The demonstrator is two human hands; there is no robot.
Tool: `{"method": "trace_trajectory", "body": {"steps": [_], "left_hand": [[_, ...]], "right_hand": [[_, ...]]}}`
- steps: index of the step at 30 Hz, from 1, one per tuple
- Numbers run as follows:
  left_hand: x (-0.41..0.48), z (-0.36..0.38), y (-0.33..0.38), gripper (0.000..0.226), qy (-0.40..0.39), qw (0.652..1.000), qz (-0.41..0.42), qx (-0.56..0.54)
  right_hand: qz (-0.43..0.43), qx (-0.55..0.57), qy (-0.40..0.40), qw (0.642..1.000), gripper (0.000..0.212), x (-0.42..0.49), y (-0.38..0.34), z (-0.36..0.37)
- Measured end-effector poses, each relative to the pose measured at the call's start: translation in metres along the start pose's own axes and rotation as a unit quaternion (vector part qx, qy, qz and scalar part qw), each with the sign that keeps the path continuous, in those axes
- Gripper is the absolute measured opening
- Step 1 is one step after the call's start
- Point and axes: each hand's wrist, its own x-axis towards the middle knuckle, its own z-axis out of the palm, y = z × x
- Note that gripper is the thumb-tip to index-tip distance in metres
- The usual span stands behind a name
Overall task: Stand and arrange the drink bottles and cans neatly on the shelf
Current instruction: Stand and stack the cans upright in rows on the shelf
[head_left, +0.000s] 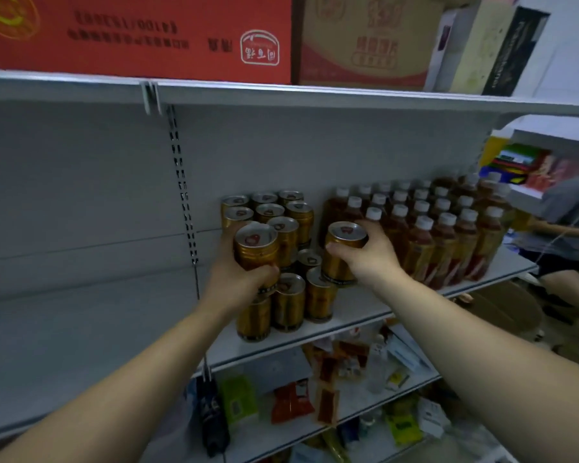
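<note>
Both hands at the drinks shelf, one gold can each. L. hand (238, 279) wraps its fingers round an upright can (256, 248), held at the front-left corner of the can stack (288, 228), above a bottom-tier can. R. hand (375, 252) clasps a second can (341, 262) from the right, between the stack and the tea bottles (442, 242); can't tell if its base touches the shelf. The cans stand two tiers high; the white-capped bottles stand in rows on the right. The white shelf (358, 305) has bare board left of the cans and a strip along its front edge. Above: red carton (131, 35), brown carton (365, 45). Below: snack packets (291, 401). Another person (565, 222) is at far right.
</note>
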Motion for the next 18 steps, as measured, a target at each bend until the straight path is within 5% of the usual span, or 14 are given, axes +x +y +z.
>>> {"method": "trace_trajectory", "body": {"steps": [6,10,13,18], "left_hand": [[0.005,0.006,-0.028,0.078,0.059,0.998,-0.028,0.012],[0.0,0.013,-0.034,0.077,0.078,0.996,-0.039,0.034],[-0.001,0.019,-0.033,0.075,0.103,0.992,-0.051,0.055],[-0.004,0.032,-0.04,0.083,0.125,0.981,-0.105,0.103]], "right_hand": [[-0.025,-0.021,-0.049,0.998,0.054,0.049,0.016,0.023],[-0.045,-0.025,-0.1,0.994,0.026,0.072,0.027,0.032],[-0.053,-0.014,-0.139,0.989,0.05,0.085,0.03,0.037],[-0.059,-0.004,-0.209,0.976,0.059,0.103,0.039,0.041]]}}
